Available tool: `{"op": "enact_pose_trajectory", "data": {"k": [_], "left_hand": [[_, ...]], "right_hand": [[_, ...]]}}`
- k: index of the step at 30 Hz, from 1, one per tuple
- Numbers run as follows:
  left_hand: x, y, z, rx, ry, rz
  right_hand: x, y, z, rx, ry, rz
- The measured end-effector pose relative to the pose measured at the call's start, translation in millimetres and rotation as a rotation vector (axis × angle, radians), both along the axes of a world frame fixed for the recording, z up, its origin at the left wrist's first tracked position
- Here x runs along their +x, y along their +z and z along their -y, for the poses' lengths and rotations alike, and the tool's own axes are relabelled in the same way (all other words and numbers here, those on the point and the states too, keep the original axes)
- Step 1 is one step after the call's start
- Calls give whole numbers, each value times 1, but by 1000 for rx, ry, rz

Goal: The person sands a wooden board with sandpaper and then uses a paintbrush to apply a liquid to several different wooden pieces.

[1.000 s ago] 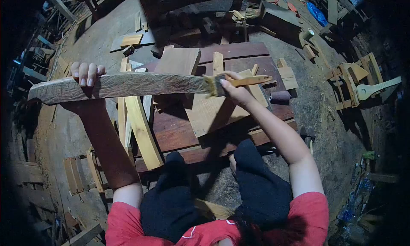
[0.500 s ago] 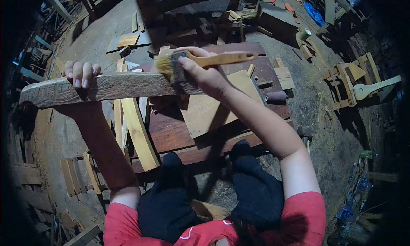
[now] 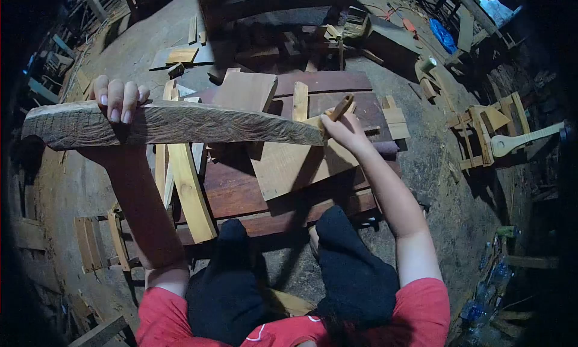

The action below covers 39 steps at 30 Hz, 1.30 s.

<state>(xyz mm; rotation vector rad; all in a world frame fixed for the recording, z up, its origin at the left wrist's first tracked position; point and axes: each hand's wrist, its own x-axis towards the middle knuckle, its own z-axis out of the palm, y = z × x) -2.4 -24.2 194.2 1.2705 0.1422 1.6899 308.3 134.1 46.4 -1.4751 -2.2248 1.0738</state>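
A long, curved wooden piece [image 3: 198, 125] with rough wavy grain is held up across the view. My left hand [image 3: 119, 100] grips it near its left end, fingers wrapped over the top edge. At the piece's right end, my right hand [image 3: 344, 129] is closed on a wooden-handled brush [image 3: 342, 107]; its handle points up and its bristles are largely hidden. Beneath the piece, a flat light board [image 3: 289, 169] lies on a low reddish-brown wooden table [image 3: 232, 193].
Yellowish strips [image 3: 191, 196] lie at the table's left side. A dark cylinder [image 3: 386, 148] sits at its right. Further right stands a small wooden frame [image 3: 481, 130] with a pale spoon-shaped piece [image 3: 524, 141]. Plastic bottles [image 3: 481, 299] lie lower right.
My right hand has moved right along the piece to its end, and the brush has turned from level to handle-up. My left hand keeps its grip.
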Motion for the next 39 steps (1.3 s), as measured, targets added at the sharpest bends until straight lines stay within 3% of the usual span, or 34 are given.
{"op": "enact_pose_trajectory", "data": {"k": [1,3,6,9,11,12,14,17,19,23,25,29,30,33,35,37,39], "left_hand": [[4,1,1,-9,28,12],[5,3,1,-21,56,25],[6,5,-1,5,12,-16],[10,8,-1,12,-15,-28],[12,8,0,23,8,-41],[12,8,0,24,12,-41],[11,7,1,23,9,-37],[4,2,1,32,21,-41],[12,5,3,9,64,-20],[22,10,3,8,114,-14],[23,13,3,11,107,-27],[15,12,0,53,-20,-72],[15,12,-1,51,-24,-75],[14,12,0,53,-11,-72],[16,11,1,45,19,-38],[20,11,1,47,67,-34],[19,10,2,56,113,-37]], "right_hand": [[-4,4,1,127,36,107],[-18,19,8,91,29,84],[-48,56,28,5,84,-124],[-61,88,36,-80,216,-525],[-64,75,29,-326,249,-796],[-61,67,30,-327,254,-794],[-49,49,30,-466,38,-786],[-23,7,15,-314,13,-702],[-11,1,18,-139,-209,-473],[-8,0,6,-80,-105,-326],[-26,26,16,-255,-30,-443],[-62,84,45,-85,237,-499],[-63,98,53,-199,171,-607],[-62,95,48,-374,197,-799],[-54,70,46,-354,123,-822],[-39,35,36,-53,44,-610],[-18,9,27,-73,-67,-491]]}}
